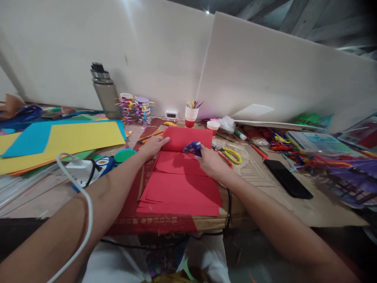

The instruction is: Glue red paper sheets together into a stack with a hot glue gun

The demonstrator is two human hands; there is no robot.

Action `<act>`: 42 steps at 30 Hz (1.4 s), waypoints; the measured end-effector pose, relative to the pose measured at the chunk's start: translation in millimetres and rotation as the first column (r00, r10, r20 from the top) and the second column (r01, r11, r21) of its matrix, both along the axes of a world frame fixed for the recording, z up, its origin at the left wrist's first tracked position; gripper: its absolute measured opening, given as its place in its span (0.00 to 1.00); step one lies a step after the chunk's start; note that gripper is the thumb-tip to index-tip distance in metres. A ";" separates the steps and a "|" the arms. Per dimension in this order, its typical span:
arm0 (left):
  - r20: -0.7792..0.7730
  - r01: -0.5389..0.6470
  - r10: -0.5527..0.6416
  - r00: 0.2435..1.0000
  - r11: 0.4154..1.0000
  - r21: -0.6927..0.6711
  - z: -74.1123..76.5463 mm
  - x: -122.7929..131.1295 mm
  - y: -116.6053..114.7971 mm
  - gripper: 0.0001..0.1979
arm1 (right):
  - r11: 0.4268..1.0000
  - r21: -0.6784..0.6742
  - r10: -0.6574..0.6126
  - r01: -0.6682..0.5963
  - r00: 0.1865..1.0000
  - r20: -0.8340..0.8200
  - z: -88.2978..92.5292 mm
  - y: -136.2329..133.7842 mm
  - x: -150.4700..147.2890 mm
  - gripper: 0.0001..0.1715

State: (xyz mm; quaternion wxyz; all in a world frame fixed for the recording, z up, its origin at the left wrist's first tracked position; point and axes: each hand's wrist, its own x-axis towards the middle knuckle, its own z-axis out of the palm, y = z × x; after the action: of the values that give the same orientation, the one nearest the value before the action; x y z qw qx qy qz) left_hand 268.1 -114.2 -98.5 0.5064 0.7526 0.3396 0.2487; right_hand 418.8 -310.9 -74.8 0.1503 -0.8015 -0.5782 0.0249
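Observation:
A stack of red paper sheets [179, 188] lies on a cardboard box in front of me. The top red sheet [188, 138] is lifted at its far end. My left hand [153, 146] grips that sheet's left edge, thumb on top. My right hand [210, 162] is closed round a small blue tool [193, 148] that rests on the red paper near the fold. I cannot tell what the tool is.
Yellow-handled scissors [232, 155] and a black phone [287, 177] lie right of the stack. Yellow and blue sheets [64, 137] cover the left. A grey bottle [104, 92], paper cups [191, 116] and coloured pipe cleaners [297, 155] stand behind. A white cable [85, 196] crosses my left arm.

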 end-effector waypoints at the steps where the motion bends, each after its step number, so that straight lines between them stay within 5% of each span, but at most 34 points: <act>1: -0.010 0.006 -0.006 1.000 0.999 0.048 -1.0 0.1 0.7 0.18 | 1.000 -0.017 -0.004 0.004 1.000 0.008 1.5 0.5 -0.3 0.14; 6: -0.035 0.016 -0.009 0.999 0.982 0.190 -5.0 0.7 2.6 0.20 | 0.987 -0.092 -0.126 0.130 0.991 0.052 11.0 -14.3 11.6 0.13; 15: 0.022 0.029 -0.032 0.999 0.990 0.138 -6.3 2.2 0.2 0.19 | 0.960 -0.130 -0.231 0.248 0.964 0.135 30.9 -44.3 30.4 0.13; 42: -0.015 0.015 -0.013 1.000 0.980 0.197 -7.5 1.4 1.6 0.19 | 0.953 -0.126 -0.250 0.274 0.952 0.177 31.3 -42.2 38.0 0.15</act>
State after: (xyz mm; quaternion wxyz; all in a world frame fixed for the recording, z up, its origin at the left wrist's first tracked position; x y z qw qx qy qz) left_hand 269.5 -112.7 -106.0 0.4287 0.8032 0.3116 0.2722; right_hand 456.8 -353.1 -43.5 0.0454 -0.8797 -0.4732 -0.0159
